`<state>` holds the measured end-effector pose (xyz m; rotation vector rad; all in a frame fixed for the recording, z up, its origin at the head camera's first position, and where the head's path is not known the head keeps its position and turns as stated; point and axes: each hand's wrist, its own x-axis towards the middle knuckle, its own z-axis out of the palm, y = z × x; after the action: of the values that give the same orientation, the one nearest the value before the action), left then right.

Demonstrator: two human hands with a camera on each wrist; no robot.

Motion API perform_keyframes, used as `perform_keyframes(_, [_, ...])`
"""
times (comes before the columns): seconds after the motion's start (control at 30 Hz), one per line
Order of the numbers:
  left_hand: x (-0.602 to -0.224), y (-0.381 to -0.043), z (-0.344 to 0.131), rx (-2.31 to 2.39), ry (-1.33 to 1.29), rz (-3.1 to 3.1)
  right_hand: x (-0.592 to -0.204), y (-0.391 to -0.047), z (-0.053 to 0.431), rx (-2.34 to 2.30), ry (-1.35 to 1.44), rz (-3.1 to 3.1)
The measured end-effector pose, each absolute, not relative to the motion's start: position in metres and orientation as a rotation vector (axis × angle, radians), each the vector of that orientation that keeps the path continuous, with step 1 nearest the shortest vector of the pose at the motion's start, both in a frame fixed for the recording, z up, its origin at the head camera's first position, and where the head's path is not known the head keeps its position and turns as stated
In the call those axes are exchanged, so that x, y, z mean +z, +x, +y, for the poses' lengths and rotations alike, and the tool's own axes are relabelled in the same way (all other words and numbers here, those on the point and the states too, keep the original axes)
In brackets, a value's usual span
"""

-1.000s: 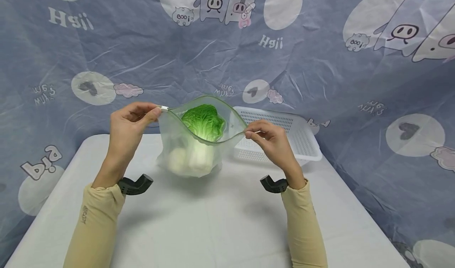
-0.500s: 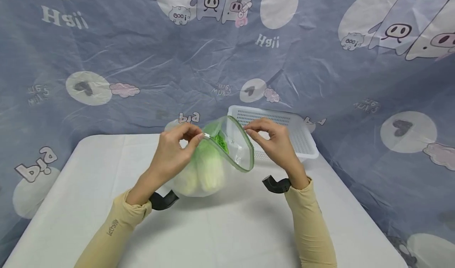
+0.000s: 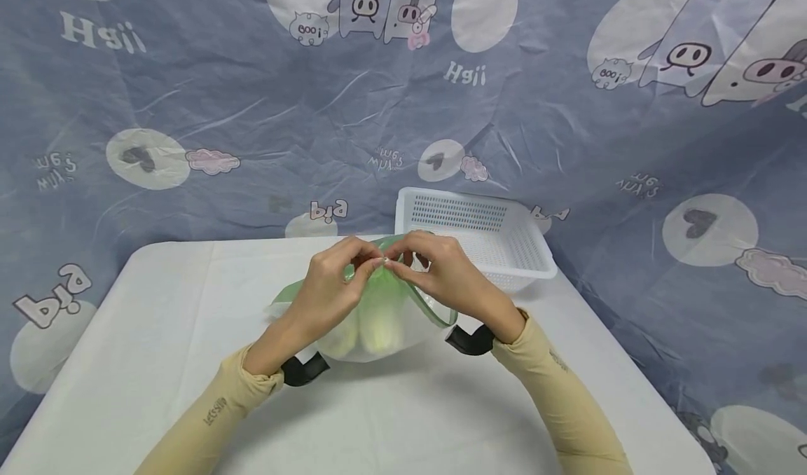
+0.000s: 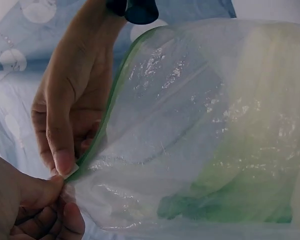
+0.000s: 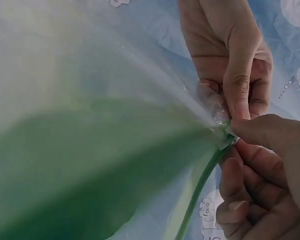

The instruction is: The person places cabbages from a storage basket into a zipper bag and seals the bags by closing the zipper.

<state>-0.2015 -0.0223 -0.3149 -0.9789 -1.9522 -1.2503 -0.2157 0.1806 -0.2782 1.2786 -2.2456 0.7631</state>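
Observation:
A clear slider zip bag [image 3: 412, 331] with a green-trimmed mouth hangs or stands over the white table; whether its base touches cannot be told. Through its film shows a napa cabbage [image 3: 380, 324], pale stalk downward, with a second pale rounded thing [image 3: 340, 336] to its left. My left hand [image 3: 334, 286] pinches the bag's top edge with thumb and forefinger. Fingertip to fingertip with it, my right hand [image 3: 441, 272] pinches the zip at a small white slider [image 4: 72, 171]. Right of the fingers the mouth still gapes, its green zip strip [image 5: 202, 180] curving down.
Behind the right hand, a white perforated plastic basket [image 3: 504, 240] stands at the table's back right. The white-covered table [image 3: 157, 335] meets a blue-grey patterned cloth [image 3: 284, 146] at its back and sides.
The left hand has moved right and down, carrying the bag's slider end. The right hand let go of the far corner, came inward and now pinches beside the left. The mouth has folded narrower.

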Motion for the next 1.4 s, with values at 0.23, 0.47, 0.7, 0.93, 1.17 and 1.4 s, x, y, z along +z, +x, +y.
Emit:
perform_keyframes(0.23, [-0.306, -0.203, -0.042, -1.24, -0.927, -1.971, -0.283, -0.226, 0.176, 0.751, 1.336, -2.225])
perform_keyframes(0.47, [-0.293, -0.209, -0.071, -1.216, -0.774, -1.92, -0.292, -0.243, 0.181, 0.738, 1.314, -2.226])
perform_keyframes(0.7, [-0.284, -0.222, -0.11, -1.3, -0.63, -1.852, -0.313, -0.259, 0.197, 0.748, 1.266, -2.278])
perform_keyframes(0.93, [-0.279, -0.226, -0.132, -1.3, -0.564, -1.85, -0.339, -0.276, 0.211, 0.78, 1.192, -2.348])
perform_keyframes(1.17, [-0.275, -0.22, -0.14, -1.259, -0.54, -1.868, -0.351, -0.286, 0.206, 0.94, 1.1, -2.524])
perform_keyframes(1.4, [-0.264, -0.181, -0.127, -1.012, -0.646, -2.105, -0.359, -0.308, 0.188, 1.491, 0.883, -2.838])
